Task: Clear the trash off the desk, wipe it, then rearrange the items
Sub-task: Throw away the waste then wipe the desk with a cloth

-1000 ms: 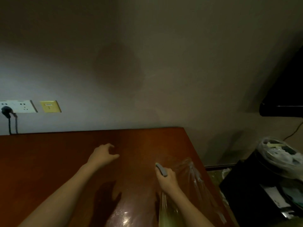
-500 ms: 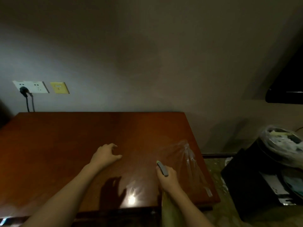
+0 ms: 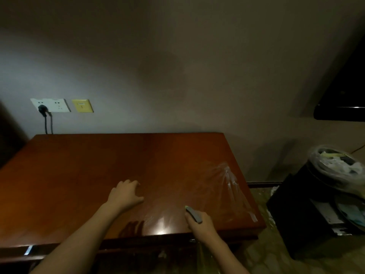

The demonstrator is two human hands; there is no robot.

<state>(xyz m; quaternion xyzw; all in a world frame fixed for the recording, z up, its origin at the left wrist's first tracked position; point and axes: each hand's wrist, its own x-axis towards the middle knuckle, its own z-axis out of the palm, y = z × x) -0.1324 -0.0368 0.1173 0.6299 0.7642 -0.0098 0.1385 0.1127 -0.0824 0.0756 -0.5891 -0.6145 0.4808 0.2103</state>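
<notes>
Hands: left (image 3: 125, 196) loosely curled on glossy desk (image 3: 79, 175) | right (image 3: 199, 224) grips grey bar (image 3: 193, 214)

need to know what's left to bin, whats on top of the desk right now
On the desk lies a clear plastic sheet at the right end. The left hand rests on the wood; the right hand grips a small grey object. Whatever lies under the hands is hidden.

One desk (image 3: 79, 184), two hands (image 3: 124, 196) (image 3: 199, 222), one grey tool (image 3: 193, 214), one clear plastic sheet (image 3: 227, 186), two wall plates (image 3: 51, 105) (image 3: 82, 105) and one full bin (image 3: 335, 165) were visible.
</notes>
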